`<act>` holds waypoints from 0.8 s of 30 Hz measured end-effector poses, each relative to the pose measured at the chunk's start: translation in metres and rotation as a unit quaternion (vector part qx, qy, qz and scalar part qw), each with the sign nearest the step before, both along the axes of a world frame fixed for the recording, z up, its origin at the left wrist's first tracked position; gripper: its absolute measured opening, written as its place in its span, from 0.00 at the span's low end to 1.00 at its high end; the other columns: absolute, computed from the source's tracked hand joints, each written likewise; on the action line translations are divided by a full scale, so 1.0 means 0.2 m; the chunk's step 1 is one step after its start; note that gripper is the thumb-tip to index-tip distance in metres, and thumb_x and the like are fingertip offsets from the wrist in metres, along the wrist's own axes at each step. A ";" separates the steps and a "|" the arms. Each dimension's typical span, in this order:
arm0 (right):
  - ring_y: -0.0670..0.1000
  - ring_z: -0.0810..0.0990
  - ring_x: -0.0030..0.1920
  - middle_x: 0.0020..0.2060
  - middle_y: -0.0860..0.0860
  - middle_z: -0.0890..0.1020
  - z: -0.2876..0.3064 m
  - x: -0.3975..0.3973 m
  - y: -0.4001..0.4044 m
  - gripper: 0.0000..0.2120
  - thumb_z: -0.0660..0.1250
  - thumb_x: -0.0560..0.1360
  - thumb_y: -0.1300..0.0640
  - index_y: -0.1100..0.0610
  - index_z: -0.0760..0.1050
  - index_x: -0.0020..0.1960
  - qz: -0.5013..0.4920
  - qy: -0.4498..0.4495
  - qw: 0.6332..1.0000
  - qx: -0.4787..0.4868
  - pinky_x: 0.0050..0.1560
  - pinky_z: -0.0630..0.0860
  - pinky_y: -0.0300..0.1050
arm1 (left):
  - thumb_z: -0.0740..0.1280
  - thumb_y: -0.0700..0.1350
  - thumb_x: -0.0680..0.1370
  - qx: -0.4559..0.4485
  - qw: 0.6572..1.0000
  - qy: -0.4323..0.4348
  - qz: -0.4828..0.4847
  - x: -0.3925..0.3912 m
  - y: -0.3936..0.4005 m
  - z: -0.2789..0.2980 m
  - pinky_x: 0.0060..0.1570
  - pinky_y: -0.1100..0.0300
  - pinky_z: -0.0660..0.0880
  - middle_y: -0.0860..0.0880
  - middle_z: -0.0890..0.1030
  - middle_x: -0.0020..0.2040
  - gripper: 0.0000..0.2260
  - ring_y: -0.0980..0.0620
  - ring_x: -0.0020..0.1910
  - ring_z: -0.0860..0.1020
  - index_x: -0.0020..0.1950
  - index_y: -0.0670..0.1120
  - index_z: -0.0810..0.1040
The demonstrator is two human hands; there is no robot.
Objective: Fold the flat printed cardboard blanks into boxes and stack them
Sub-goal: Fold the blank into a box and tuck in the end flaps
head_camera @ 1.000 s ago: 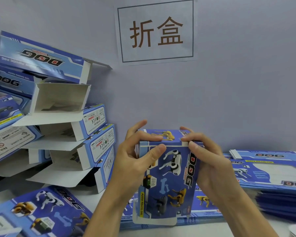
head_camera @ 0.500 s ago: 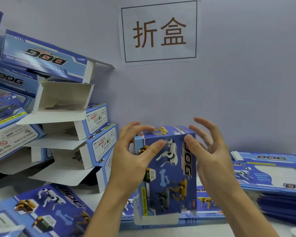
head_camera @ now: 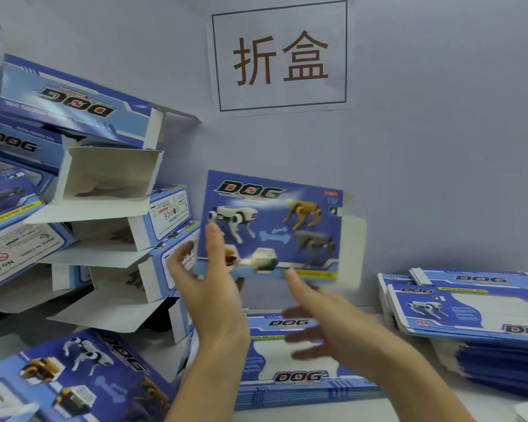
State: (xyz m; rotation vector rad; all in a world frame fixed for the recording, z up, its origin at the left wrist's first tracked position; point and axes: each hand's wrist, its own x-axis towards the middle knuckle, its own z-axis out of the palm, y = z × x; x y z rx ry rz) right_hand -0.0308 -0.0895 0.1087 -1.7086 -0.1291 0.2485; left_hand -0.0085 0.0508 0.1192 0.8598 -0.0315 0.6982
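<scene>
Folded box [head_camera: 273,226] upright between both slack-fingered hands, left hand [head_camera: 217,295] touching it.

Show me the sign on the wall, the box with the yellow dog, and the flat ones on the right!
wall sign [head_camera: 281,56]: head view, its printed characters.
folded box [head_camera: 275,226]: head view, front panel.
flat blanks stack [head_camera: 470,312]: head view, top sheet.

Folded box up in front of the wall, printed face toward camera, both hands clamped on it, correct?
Not clamped. In the head view both the left hand and the right hand are open with fingers spread below the box. The rest stands.
</scene>
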 end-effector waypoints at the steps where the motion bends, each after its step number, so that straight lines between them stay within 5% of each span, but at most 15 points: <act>1: 0.58 0.82 0.55 0.60 0.52 0.80 -0.01 0.02 0.02 0.50 0.67 0.55 0.27 0.47 0.65 0.73 -0.029 -0.012 0.995 0.091 0.51 0.82 0.57 | 0.73 0.65 0.63 0.019 0.999 0.024 -0.036 0.00 -0.03 -0.01 0.45 0.48 0.82 0.50 0.84 0.53 0.24 0.49 0.51 0.84 0.55 0.58 0.72; 4: 0.63 0.85 0.52 0.58 0.58 0.82 -0.05 0.07 0.04 0.43 0.73 0.59 0.35 0.47 0.67 0.71 -0.083 -0.081 0.940 0.322 0.47 0.82 0.64 | 0.75 0.64 0.60 0.067 0.984 0.061 -0.156 0.01 -0.08 -0.05 0.42 0.48 0.80 0.46 0.85 0.53 0.30 0.44 0.51 0.84 0.58 0.56 0.73; 7: 0.63 0.85 0.50 0.57 0.59 0.83 -0.07 0.11 -0.04 0.44 0.74 0.64 0.42 0.48 0.61 0.76 -0.136 -0.132 0.896 0.403 0.48 0.82 0.63 | 0.74 0.65 0.61 0.179 0.961 0.108 -0.183 0.01 -0.09 -0.08 0.48 0.49 0.74 0.51 0.82 0.56 0.35 0.50 0.55 0.80 0.66 0.58 0.70; 12: 0.55 0.87 0.46 0.50 0.52 0.86 -0.09 0.11 -0.21 0.48 0.79 0.57 0.43 0.28 0.59 0.70 -0.154 -0.168 0.955 0.188 0.47 0.79 0.50 | 0.69 0.63 0.70 0.263 0.960 0.073 -0.063 0.02 -0.02 -0.06 0.55 0.57 0.66 0.50 0.72 0.68 0.30 0.50 0.66 0.72 0.70 0.61 0.65; 16: 0.44 0.85 0.46 0.56 0.49 0.77 -0.13 0.10 -0.27 0.46 0.82 0.60 0.41 0.19 0.57 0.66 -0.054 -0.189 0.980 -0.032 0.41 0.78 0.38 | 0.65 0.65 0.68 0.276 0.958 0.045 -0.055 0.02 0.00 -0.07 0.59 0.59 0.68 0.56 0.71 0.68 0.32 0.56 0.66 0.72 0.71 0.63 0.65; 21: 0.48 0.81 0.59 0.64 0.46 0.75 -0.19 0.13 -0.24 0.41 0.76 0.64 0.42 0.29 0.59 0.70 0.008 -0.173 0.985 -0.009 0.52 0.78 0.42 | 0.64 0.60 0.75 0.288 0.957 0.009 -0.040 0.04 -0.01 -0.12 0.44 0.64 0.79 0.62 0.81 0.54 0.10 0.61 0.50 0.81 0.56 0.66 0.72; 24: 0.48 0.82 0.59 0.64 0.46 0.78 -0.22 0.15 -0.16 0.35 0.73 0.71 0.41 0.33 0.58 0.72 -0.036 -0.212 0.972 0.098 0.50 0.81 0.44 | 0.64 0.60 0.75 0.318 0.947 -0.018 -0.033 0.03 -0.07 -0.17 0.43 0.54 0.83 0.61 0.81 0.55 0.13 0.53 0.48 0.83 0.59 0.65 0.71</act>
